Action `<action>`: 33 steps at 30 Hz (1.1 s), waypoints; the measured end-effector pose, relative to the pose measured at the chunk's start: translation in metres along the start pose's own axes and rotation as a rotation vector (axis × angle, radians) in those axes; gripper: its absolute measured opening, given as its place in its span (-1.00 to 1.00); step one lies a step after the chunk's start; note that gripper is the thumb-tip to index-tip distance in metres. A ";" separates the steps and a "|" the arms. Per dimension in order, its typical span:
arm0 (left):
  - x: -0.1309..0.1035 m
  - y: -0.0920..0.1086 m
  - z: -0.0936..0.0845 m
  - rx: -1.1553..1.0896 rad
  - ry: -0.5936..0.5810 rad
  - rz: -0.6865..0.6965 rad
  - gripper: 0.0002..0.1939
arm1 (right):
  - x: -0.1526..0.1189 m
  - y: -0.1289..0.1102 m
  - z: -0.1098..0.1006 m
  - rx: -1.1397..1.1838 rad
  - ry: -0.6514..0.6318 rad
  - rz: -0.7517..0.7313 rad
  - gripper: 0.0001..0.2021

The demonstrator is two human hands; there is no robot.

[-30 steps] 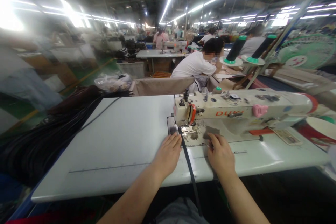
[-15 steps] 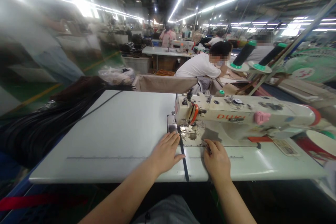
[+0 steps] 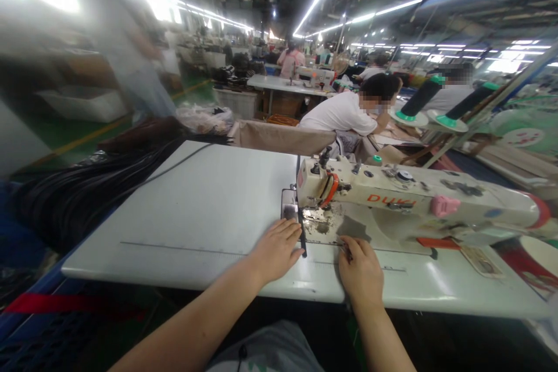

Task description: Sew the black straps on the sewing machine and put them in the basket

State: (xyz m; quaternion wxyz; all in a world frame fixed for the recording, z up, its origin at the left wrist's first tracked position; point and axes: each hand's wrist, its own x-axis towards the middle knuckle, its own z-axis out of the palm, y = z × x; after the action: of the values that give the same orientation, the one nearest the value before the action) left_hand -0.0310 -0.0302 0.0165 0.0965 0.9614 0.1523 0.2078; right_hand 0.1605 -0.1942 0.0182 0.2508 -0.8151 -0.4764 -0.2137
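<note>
A narrow black strap [image 3: 304,242] runs under the head of the sewing machine [image 3: 392,197], its near end lying on the white table. My left hand [image 3: 279,247] lies flat with fingers stretched out, the fingertips at the strap's left edge beside the metal plate [image 3: 289,204]. To the right of the strap, my right hand [image 3: 361,264] rests at the front edge of the machine bed [image 3: 335,224]. Its fingers are curled around a small, dark, partly metallic thing, mostly hidden by them. The needle area is too small to make out.
Many long black straps [image 3: 82,192] hang in a heap at the table's left side. A fabric-lined bin [image 3: 283,136] stands behind the table, with a co-worker [image 3: 333,113] leaning beyond it. Thread cones [image 3: 421,97] stand at the back right. A red-orange tool [image 3: 438,243] lies on the machine bed.
The strap has slid away from me under the machine; its near end has gone from the table's front edge to beside my left thumb. Both hands keep about the same places. The view has shifted slightly.
</note>
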 end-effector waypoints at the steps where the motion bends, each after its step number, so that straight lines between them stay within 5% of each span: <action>1: 0.000 0.000 0.000 -0.003 0.003 0.003 -0.51 | 0.000 0.000 0.000 -0.001 0.000 0.001 -0.69; 33: 0.025 -0.014 -0.001 -0.023 -0.073 -0.130 -0.52 | 0.001 -0.004 -0.002 -0.020 -0.033 0.000 -0.68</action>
State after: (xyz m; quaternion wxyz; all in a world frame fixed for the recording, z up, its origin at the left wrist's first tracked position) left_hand -0.0137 -0.0091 0.0235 0.1262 0.9553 0.2085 0.1675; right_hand 0.1572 -0.1931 0.0207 0.2345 -0.8211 -0.4783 -0.2050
